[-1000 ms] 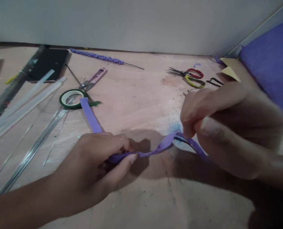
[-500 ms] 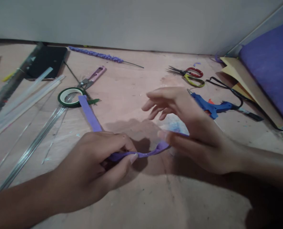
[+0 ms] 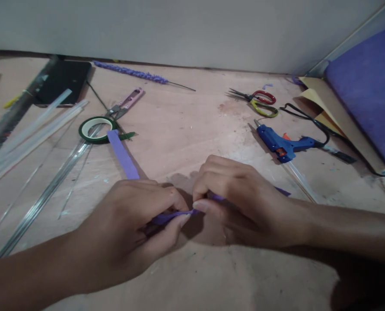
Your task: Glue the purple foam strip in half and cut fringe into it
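Strip (image 3: 123,154) between left hand (image 3: 127,229) and right hand (image 3: 249,198), ends beyond.

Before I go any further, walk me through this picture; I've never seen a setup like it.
There is no machine here, just one person's bare hands, seen from a camera worn on the head, looking forward and down. The left hand and right hand pinch a purple strip, with their fingertips close together. On the table, to the left, lie a phone, clear sticks, green tape and pink snippers. A fuzzy purple stem lies toward the back. To the right are scissors and a blue glue gun.
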Available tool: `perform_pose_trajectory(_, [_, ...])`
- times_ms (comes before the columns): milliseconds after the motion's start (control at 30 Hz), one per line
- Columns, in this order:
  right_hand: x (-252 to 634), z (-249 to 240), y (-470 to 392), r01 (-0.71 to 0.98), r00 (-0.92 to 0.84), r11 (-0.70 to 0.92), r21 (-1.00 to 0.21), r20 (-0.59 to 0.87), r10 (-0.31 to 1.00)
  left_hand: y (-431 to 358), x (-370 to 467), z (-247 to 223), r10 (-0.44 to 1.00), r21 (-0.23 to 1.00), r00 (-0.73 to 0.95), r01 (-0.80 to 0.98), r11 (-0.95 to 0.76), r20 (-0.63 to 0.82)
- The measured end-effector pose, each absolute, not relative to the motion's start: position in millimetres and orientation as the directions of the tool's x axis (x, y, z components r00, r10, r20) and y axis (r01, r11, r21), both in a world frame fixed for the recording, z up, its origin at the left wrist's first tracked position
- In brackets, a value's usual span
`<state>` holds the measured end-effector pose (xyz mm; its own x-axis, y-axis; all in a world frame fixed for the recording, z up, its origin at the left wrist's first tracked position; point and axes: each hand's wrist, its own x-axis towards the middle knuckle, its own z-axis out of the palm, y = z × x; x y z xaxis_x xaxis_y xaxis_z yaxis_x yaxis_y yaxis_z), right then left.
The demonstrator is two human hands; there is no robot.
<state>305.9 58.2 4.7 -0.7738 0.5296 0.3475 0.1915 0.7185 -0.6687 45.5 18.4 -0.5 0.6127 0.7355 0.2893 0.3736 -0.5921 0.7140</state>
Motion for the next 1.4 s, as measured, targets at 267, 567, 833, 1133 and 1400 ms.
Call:
perform_pose_trajectory(267, [313, 11, 67, 0.282, -0.568, 0.488, -0.826, 0.266, 0.779, 18, 43, -3, 0.763, 0.74, 0.597, 0.392, -0.546, 0.247])
perform_pose_trajectory(567, [310, 10, 63, 0.129, -0.706, 0.582, -0.803, 0.338, 0.622, 20, 43, -1, 0.762, 0.768, 0.605, 0.369, -0.523, 0.229])
perform_pose_trajectory(833, [308, -2, 64, 0.071, -0.83, 0.76, -0.646, 0.384, 0.404, 20, 46, -2, 0.727, 0.713, 0.639, 0.384, -0.587, 0.254])
perform_pose_trajectory(1133, [313, 10, 70, 0.269, -0.548, 0.566, -0.779, 0.36, 0.755, 21, 45, -2, 0.703, 0.673, 0.663, 0.399, -0.623, 0.257])
perform_pose_trajectory(1400, [313, 16, 75, 0.296, -0.638, 0.548, -0.782, 0.266, 0.723, 21, 45, -9, 0.672, 0.663, 0.691, 0.374, -0.649, 0.268])
